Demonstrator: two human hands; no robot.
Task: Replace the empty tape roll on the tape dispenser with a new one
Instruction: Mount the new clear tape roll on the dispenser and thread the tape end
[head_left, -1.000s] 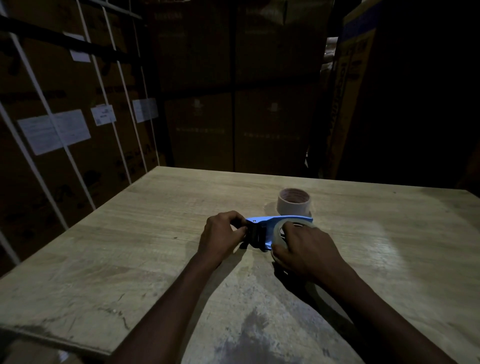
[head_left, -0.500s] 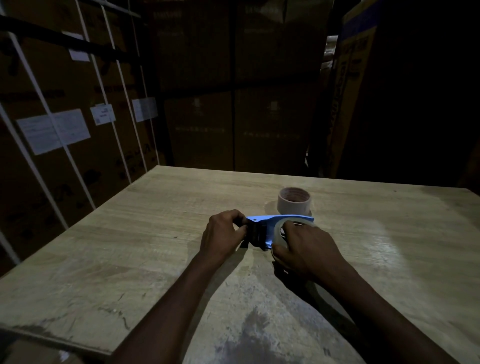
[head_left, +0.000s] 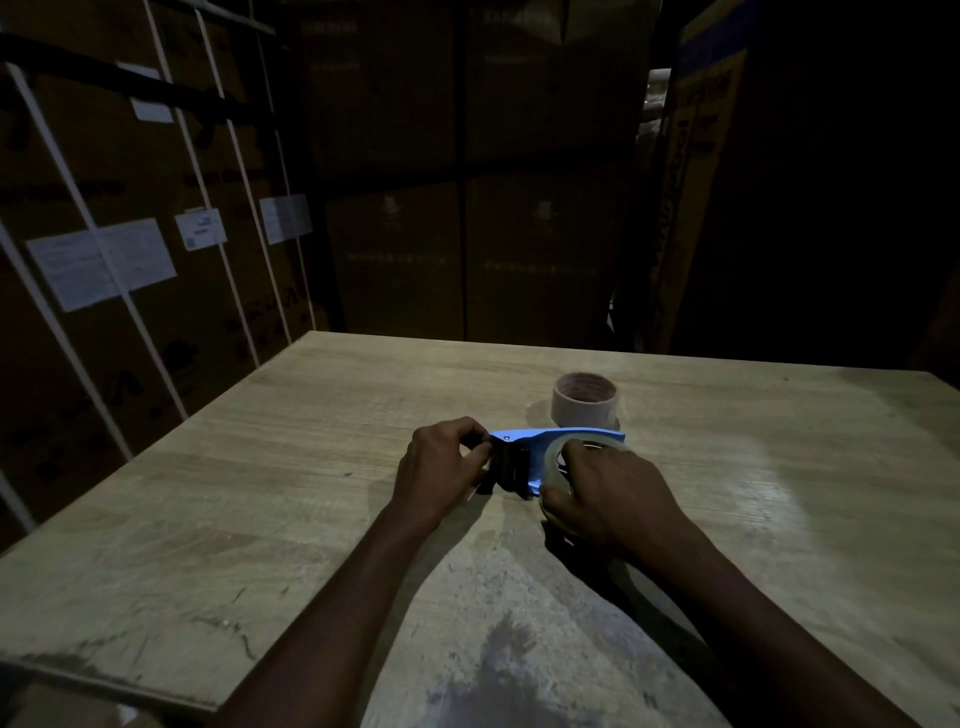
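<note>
A blue tape dispenser (head_left: 540, 439) lies on the wooden table (head_left: 260, 467) in front of me. My left hand (head_left: 441, 467) pinches its black front end, fingers closed. My right hand (head_left: 608, 499) grips a clear tape roll (head_left: 551, 460) sitting in the dispenser's round part, and covers most of it. Just behind the dispenser an empty pale cardboard tape core (head_left: 585, 399) stands upright on the table, apart from both hands.
Stacked cardboard boxes (head_left: 467, 208) wall in the table's far side. White-strapped boxes with paper labels (head_left: 104, 265) stand on the left. A dark stain (head_left: 498, 670) marks the table near its front edge. The room is dim.
</note>
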